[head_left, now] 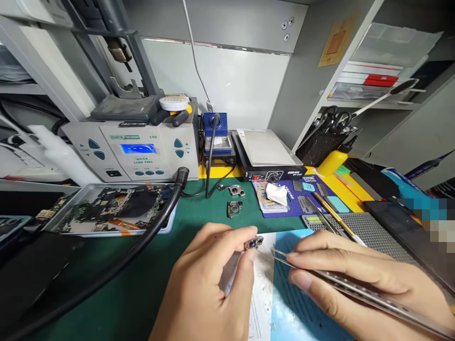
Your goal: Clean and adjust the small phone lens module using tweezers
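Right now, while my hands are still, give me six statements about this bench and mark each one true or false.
1. The left hand holds a small camera module. True.
2. The right hand holds metal tweezers. True.
3. The tweezers grip the camera module. False: their tips stop short of it.
4. Two more modules lie on the green mat. True.
5. No display is lit. False: the display on the gray station glows blue.
6. The yellow bottle is left of the gray station. False: the yellow bottle is to its right.
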A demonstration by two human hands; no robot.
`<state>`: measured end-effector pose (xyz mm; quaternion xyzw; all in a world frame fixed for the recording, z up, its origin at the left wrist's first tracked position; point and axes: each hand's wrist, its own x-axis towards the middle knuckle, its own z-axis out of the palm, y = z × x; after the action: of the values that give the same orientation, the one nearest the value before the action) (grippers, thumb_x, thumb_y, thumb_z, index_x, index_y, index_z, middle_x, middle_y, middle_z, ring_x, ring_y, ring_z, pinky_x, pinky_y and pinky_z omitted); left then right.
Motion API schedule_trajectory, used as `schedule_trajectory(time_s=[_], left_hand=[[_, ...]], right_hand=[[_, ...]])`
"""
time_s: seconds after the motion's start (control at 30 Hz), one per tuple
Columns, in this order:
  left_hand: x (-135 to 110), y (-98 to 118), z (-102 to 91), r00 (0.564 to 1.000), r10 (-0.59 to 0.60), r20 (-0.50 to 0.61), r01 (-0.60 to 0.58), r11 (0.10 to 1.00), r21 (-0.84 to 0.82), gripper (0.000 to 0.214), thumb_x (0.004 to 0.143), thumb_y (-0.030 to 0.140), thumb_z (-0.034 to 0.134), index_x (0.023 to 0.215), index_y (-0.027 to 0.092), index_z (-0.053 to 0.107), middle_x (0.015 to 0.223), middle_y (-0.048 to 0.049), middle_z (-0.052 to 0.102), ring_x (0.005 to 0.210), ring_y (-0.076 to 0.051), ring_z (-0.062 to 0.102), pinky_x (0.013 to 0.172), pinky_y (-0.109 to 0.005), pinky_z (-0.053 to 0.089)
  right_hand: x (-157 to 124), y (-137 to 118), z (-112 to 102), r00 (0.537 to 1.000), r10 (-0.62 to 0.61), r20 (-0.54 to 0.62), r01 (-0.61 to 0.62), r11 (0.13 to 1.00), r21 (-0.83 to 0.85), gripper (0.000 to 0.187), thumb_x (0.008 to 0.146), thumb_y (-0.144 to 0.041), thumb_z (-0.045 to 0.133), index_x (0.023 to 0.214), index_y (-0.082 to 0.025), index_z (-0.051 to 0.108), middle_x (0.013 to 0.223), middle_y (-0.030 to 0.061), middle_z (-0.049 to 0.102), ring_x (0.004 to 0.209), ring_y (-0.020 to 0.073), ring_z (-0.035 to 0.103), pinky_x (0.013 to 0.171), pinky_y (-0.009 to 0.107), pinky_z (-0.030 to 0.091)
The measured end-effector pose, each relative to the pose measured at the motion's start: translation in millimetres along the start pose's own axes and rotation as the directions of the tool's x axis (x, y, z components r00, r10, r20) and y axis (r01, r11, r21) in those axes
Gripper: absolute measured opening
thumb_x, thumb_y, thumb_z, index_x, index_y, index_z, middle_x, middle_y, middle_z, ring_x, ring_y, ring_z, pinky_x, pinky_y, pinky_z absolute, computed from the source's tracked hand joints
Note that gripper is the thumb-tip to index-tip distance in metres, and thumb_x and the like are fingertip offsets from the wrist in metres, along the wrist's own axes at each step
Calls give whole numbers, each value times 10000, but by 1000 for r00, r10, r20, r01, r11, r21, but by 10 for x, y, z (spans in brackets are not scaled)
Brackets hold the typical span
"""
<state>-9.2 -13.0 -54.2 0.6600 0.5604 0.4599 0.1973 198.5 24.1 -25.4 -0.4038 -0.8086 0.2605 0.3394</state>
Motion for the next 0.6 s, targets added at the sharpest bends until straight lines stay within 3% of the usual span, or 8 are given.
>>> schedule_trajectory(time_s=[0.27,0.47,0.6], left_hand=[[-19,-39,88,997,66,-37,-66,998,10,244,892,149,604,1087,242,719,1001,-9,708,895,-120,695,778,-181,567],[-26,7,74,1000,20,-12,-19,999,47,230,908,164,599,1079,253,724,1006,-8,710,892,-134,693,804,-234,561],[-18,7,65,1000,26,-9,-26,998,50,221,907,159,598,1064,251,721,988,-6,706,874,-134,690,781,-236,560]], right_hand=[[-95,8,16,996,-78,-32,78,997,11,168,848,-263,762,980,-357,808,985,-10,768,842,153,752,675,138,610],[-182,-25,1,992,-116,-50,118,992,43,162,834,-247,773,975,-325,788,1002,12,784,914,229,747,783,272,636],[-126,-40,-7,993,-107,-51,110,992,60,149,857,-248,751,973,-331,795,998,7,794,926,221,751,807,271,633]])
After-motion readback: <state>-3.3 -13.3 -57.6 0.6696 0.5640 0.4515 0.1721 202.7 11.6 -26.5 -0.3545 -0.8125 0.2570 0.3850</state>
